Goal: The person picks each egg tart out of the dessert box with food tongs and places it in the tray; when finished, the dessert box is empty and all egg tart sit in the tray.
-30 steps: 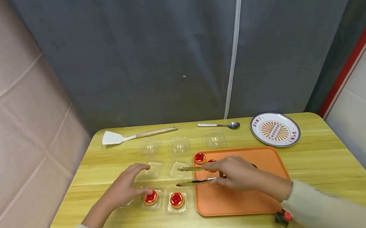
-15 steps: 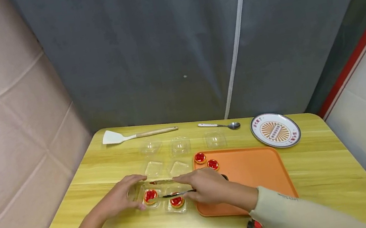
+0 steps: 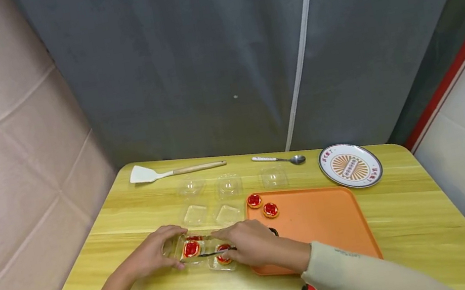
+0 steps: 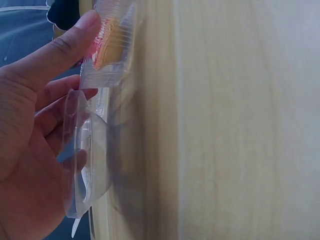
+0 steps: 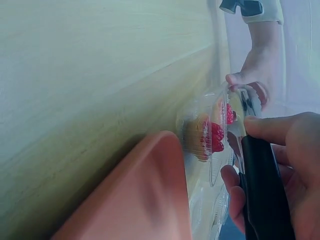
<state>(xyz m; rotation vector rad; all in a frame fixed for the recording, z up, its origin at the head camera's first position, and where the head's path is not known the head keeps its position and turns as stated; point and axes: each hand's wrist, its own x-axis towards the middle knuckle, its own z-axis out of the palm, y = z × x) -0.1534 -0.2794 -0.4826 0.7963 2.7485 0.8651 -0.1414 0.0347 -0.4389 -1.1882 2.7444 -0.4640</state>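
My right hand (image 3: 249, 242) grips metal tongs (image 5: 267, 190) by their black handles. The tong arms reach left over the two nearest clear boxes, one on each side of the left red-topped tart (image 3: 191, 248). That tart sits in an opened clear plastic box (image 4: 107, 75), whose edges my left hand (image 3: 155, 253) holds between thumb and fingers, with the clear lid (image 4: 90, 160) in front of the palm. A second red tart (image 3: 223, 255) lies in the box to the right, partly hidden by the tongs and right hand. Whether the tongs touch the left tart is unclear.
An orange tray (image 3: 319, 223) on the right bears two tarts (image 3: 270, 210) at its far left corner. Clear plastic boxes (image 3: 227, 213) lie open behind the hands. Along the back are a white spatula (image 3: 145, 174), a spoon (image 3: 297, 159) and a plate (image 3: 350, 165).
My right hand has carried the tongs left from above the tray to the left tart's box. My left thumb has moved off the tart toward the box's near left edge.
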